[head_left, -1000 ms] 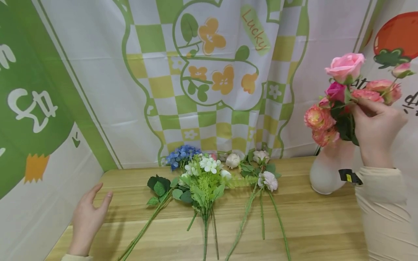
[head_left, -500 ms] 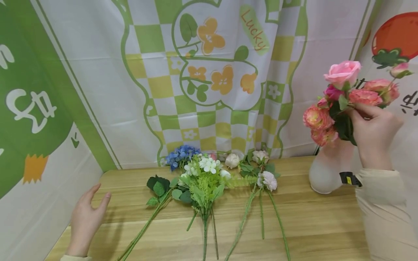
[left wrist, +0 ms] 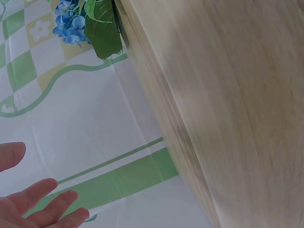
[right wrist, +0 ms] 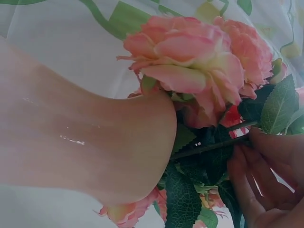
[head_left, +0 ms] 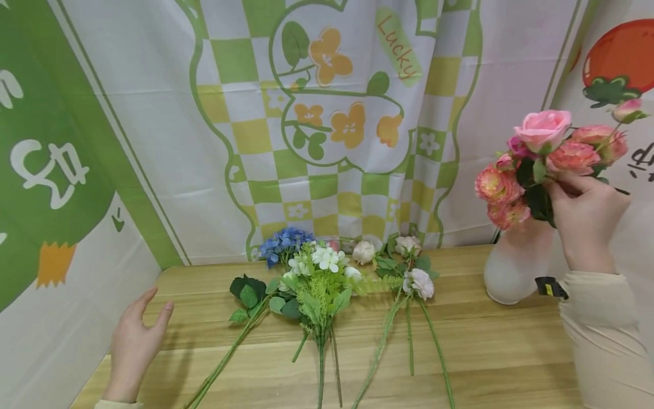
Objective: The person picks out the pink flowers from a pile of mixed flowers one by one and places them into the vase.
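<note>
**Right hand pinches a stem at the mouth of the vase**

The right hand (head_left: 587, 213) pinches a thin green stem (right wrist: 209, 147) between thumb and fingers, just above the vase (head_left: 511, 267), which stands upright below it and to its left. In the right wrist view the stem runs from the vase's rim to the fingertips. It seems to belong to the light pink rose (head_left: 544, 130) just above the hand, but leaves and petals crowd the join and hide how deep it sits. Coral flowers (head_left: 498, 184) cluster to the left of that hand, over the vase's mouth, with another coral bloom (head_left: 572, 157) right above the knuckles and a pink bud (head_left: 629, 111) higher up to the right. A black strap (head_left: 552, 288) shows by the cuff below the hand.

The left hand (head_left: 135, 338) is well apart from the vase, its thumb spread away from loosely extended fingers. Nearest on its right lies a dark-leaved stem (head_left: 247, 289) on the wooden table (head_left: 485, 363); farther right come blue flowers (head_left: 286, 244), a green bunch with white blossoms (head_left: 319, 301) and pale flowers (head_left: 420, 283), these last lying between the two hands.
</note>
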`<act>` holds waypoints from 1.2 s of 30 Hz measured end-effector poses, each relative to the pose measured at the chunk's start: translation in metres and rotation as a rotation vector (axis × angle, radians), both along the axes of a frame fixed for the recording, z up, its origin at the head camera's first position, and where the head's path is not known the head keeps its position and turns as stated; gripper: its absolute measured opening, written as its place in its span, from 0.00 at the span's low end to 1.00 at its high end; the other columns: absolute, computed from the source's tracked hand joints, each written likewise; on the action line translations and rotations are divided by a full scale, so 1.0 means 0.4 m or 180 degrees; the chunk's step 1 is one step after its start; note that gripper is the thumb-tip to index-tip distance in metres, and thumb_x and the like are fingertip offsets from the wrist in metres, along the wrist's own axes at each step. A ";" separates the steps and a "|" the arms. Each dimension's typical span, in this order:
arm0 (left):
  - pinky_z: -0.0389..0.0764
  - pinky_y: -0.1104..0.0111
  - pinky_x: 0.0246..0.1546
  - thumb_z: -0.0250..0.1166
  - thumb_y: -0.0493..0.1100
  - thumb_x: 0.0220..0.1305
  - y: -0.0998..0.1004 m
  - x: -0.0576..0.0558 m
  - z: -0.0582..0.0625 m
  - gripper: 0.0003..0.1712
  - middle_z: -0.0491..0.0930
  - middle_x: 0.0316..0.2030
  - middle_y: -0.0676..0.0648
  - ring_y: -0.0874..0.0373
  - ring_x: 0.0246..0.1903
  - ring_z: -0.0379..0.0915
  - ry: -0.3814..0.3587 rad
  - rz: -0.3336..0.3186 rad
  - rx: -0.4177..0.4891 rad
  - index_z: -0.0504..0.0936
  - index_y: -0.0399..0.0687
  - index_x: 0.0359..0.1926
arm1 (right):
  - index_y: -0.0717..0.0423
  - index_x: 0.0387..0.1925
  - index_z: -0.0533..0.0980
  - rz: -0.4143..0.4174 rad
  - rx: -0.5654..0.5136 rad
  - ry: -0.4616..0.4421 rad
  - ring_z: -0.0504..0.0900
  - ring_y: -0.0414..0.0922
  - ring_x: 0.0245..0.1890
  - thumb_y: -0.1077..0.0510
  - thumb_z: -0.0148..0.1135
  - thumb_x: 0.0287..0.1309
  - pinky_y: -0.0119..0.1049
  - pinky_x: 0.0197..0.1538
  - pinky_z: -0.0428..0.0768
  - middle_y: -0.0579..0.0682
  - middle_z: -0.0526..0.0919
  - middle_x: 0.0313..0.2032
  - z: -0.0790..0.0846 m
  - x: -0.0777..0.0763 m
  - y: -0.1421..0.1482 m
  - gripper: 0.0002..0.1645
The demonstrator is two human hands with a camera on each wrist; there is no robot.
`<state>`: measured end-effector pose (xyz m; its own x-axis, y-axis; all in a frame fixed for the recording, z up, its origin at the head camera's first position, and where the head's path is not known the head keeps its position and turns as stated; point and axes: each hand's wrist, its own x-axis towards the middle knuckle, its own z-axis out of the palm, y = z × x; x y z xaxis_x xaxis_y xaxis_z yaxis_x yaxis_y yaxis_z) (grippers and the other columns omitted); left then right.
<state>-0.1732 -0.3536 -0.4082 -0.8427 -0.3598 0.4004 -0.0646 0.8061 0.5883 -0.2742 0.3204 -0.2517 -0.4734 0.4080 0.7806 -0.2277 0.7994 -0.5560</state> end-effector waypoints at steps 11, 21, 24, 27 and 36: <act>0.60 0.38 0.57 0.55 0.52 0.69 -0.002 0.001 0.001 0.33 0.63 0.63 0.26 0.26 0.59 0.59 0.0010 -0.0001 0.0009 0.63 0.36 0.67 | 0.59 0.39 0.85 -0.0071 0.0336 0.0167 0.67 0.19 0.25 0.59 0.62 0.57 0.39 0.51 0.68 0.65 0.85 0.31 -0.013 -0.003 -0.003 0.11; 0.60 0.38 0.57 0.55 0.52 0.68 -0.002 -0.001 -0.003 0.33 0.64 0.62 0.26 0.27 0.59 0.59 0.0047 -0.0019 -0.0009 0.63 0.35 0.66 | 0.66 0.35 0.84 -0.0055 0.0575 0.0059 0.74 0.61 0.32 0.62 0.62 0.56 0.54 0.52 0.61 0.69 0.82 0.26 -0.040 0.005 0.010 0.11; 0.60 0.38 0.56 0.55 0.52 0.69 -0.003 -0.001 -0.002 0.33 0.63 0.62 0.26 0.26 0.59 0.59 0.0015 -0.0023 -0.0026 0.63 0.35 0.66 | 0.67 0.35 0.84 -0.0083 0.0597 0.0036 0.74 0.61 0.31 0.61 0.62 0.57 0.54 0.51 0.59 0.70 0.82 0.26 -0.046 0.005 0.014 0.11; 0.60 0.37 0.56 0.54 0.52 0.69 -0.003 -0.001 -0.001 0.34 0.63 0.62 0.26 0.26 0.59 0.58 -0.0012 -0.0026 -0.0031 0.62 0.35 0.67 | 0.68 0.34 0.84 -0.0103 0.0628 0.0036 0.73 0.60 0.31 0.62 0.62 0.56 0.55 0.51 0.60 0.70 0.81 0.25 -0.050 0.007 0.016 0.11; 0.59 0.37 0.57 0.54 0.52 0.69 -0.003 0.000 0.000 0.34 0.63 0.63 0.26 0.27 0.60 0.58 -0.0019 -0.0029 -0.0009 0.62 0.35 0.67 | 0.70 0.34 0.82 -0.0210 0.0658 -0.0230 0.73 0.62 0.35 0.61 0.60 0.57 0.57 0.50 0.62 0.70 0.82 0.32 -0.058 0.009 0.017 0.13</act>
